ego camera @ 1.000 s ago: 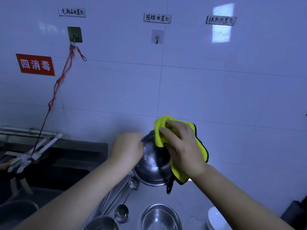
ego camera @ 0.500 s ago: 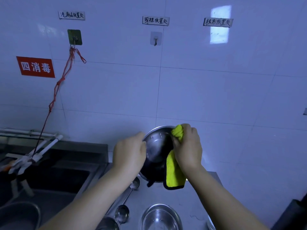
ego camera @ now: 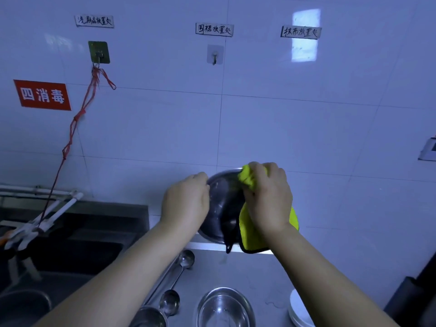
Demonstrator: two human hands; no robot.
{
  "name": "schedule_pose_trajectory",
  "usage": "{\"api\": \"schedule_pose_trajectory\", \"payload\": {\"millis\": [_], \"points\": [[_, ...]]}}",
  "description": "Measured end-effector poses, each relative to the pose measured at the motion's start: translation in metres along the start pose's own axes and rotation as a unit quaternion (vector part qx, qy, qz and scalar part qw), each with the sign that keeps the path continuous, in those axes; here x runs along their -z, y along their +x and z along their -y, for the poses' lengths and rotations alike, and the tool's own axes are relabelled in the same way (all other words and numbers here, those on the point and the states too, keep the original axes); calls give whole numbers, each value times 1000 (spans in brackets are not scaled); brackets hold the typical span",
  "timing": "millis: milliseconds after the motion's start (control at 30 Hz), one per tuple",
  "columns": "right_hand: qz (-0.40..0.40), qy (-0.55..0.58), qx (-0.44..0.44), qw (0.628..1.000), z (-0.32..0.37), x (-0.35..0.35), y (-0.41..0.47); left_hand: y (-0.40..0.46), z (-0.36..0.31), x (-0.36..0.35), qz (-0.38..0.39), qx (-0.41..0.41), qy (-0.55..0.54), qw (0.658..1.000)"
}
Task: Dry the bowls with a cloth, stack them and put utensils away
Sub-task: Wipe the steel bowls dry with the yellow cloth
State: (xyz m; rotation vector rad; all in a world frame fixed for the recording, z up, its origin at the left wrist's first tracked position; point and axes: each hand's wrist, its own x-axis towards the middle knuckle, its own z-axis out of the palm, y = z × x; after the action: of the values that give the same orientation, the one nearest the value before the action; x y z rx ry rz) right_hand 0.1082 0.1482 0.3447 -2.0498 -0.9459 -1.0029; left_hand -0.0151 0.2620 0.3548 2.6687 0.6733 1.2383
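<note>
1. Bowl [ego camera: 221,204], of steel, is held up in front of the tiled wall [ego camera: 306,138], above the back edge of the desk [ego camera: 236,270], tilted with its opening toward the camera.
2. At far left lies a dark sink [ego camera: 77,246] with white pipes [ego camera: 42,218] over it; a red cord [ego camera: 70,135] runs down to them from a green hook [ego camera: 99,52].
3. A red sign [ego camera: 42,95] is stuck to the wall left of the cord.
4. Left hand [ego camera: 185,205] has its fingers curled round the bowl's left rim.
5. Two ladles [ego camera: 175,279] lie on the desk below that hand, beside a pot [ego camera: 148,317] at the bottom edge.
6. A second steel bowl [ego camera: 224,308] stands upright on the desk, straight below the held one.
7. Right hand [ego camera: 269,197] grips a yellow cloth [ego camera: 250,230] bunched against the bowl's right rim; the rest of the cloth hangs down under the wrist.
8. White plates [ego camera: 299,312] sit stacked at the desk's right edge.
</note>
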Motion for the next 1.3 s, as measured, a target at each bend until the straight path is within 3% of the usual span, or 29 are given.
{"api": "schedule_pose_trajectory", "payload": {"millis": [67,133,233,333,467,533,633,700,833,933,1033,1100,1167,1300], "points": [[6,109,-139,984,-6,-3,-6,-6,9,-6,-14,70,-80,994],[14,119,-158,980,-11,-7,-17,-14,14,-13,38,89,-98,990],[15,26,-27,999,-14,-7,-22,-15,5,-13,99,1,3,995],[9,-61,126,990,-6,-3,-14,-1,-12,-4,122,-71,105,984],[-21,-63,142,988,-4,2,-3,6,-16,1,88,-72,100,988],[-28,-34,77,996,-8,4,-1,4,-9,0,45,-27,27,998],[-21,119,-149,981,-13,2,-4,-5,-1,-7,-25,82,-99,991],[-19,161,-214,963,-18,-2,-11,-13,5,-14,5,124,-126,984],[15,80,-120,989,-24,0,-17,-13,6,-15,100,42,-80,991],[0,-10,33,999,-17,4,-9,1,1,-7,95,-29,-41,994],[-21,-25,68,997,-13,7,-1,6,0,-5,54,-25,-57,997],[-28,3,30,999,-13,9,1,6,2,-6,21,6,-76,997],[-22,78,-72,994,-15,9,-1,3,4,-8,-19,60,-125,990],[-81,303,-305,899,-10,-3,-14,-12,-5,-21,-56,202,-255,944]]}}
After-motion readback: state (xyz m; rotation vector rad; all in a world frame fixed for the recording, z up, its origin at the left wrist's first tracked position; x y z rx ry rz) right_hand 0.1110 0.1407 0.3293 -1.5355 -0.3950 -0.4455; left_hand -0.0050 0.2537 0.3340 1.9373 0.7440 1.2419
